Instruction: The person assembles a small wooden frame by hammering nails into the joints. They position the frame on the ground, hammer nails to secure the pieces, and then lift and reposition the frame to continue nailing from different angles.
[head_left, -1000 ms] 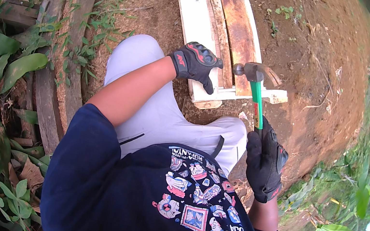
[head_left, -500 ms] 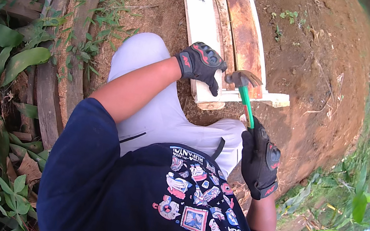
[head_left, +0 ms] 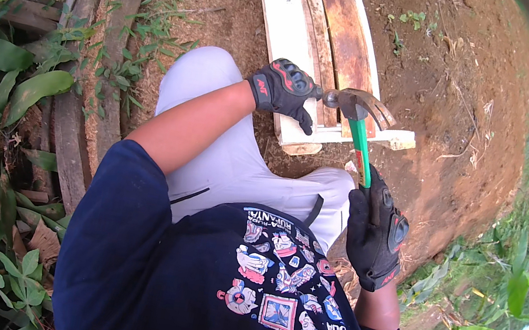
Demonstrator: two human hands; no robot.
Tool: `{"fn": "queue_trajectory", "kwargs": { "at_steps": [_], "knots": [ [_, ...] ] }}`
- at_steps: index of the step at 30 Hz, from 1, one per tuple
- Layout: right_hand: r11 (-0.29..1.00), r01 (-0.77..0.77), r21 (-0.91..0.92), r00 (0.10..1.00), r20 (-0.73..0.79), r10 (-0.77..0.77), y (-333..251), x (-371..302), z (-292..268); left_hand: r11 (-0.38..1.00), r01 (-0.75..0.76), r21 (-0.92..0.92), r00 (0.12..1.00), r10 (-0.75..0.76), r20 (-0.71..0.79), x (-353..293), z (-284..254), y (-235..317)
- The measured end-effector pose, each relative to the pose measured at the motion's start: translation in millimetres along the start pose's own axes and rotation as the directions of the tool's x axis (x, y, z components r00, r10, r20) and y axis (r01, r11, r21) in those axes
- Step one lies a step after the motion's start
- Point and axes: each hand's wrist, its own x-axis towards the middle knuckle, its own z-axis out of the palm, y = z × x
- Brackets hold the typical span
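In my right hand (head_left: pixel 377 234), gloved in black, is a claw hammer (head_left: pixel 359 139) with a green handle. Its steel head hangs over the near end of a wooden frame, the striking face close by my left fingertips. My left hand (head_left: pixel 285 90), also gloved, is closed over the near end of a pale wooden plank (head_left: pixel 290 22), fingers bent and thumb pointing down toward the end. Whether something small sits under those fingers is hidden. A brown-stained board (head_left: pixel 347 28) lies alongside, and a pale crosspiece (head_left: pixel 389 140) runs across the near ends.
Bare brown soil (head_left: pixel 441 111) spreads to the right of the boards. Old weathered planks (head_left: pixel 68 125) lie on the left among weeds and broad-leaved plants (head_left: pixel 7 52). My knee in light trousers (head_left: pixel 202 78) is bent beside the frame.
The hammer's head has come up and shifted slightly right, looking larger now. My right hand has moved a little to the right with it. My left hand stays nearly in place.
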Motion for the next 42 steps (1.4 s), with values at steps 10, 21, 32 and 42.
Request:
{"fn": "queue_trajectory", "kwargs": {
  "at_steps": [10, 21, 32, 42],
  "knots": [
    [0.998, -0.053, -0.014, 0.998, 0.016, 0.053, 10.0, 1.0, -5.5, 0.999, 0.032, 0.03, 0.992, -0.036, 0.124, 4.9, -7.2, 2.2],
    [0.998, -0.046, 0.041, 0.999, 0.011, 0.045, -7.6, -0.4, -5.3, 0.977, 0.173, -0.126, 0.984, -0.166, 0.066, 7.7, -6.8, -19.0],
    [0.989, -0.018, -0.148, 1.0, -0.003, 0.018, 1.6, -6.7, 16.4, 0.972, 0.198, -0.127, 0.975, -0.182, 0.123, 9.0, -12.9, -18.1],
    [0.998, -0.025, -0.05, 0.999, -0.04, 0.024, 6.4, -8.8, 22.4, 0.972, 0.218, -0.088, 0.97, -0.206, 0.131, 11.9, -16.5, -12.8]
  ]
}}
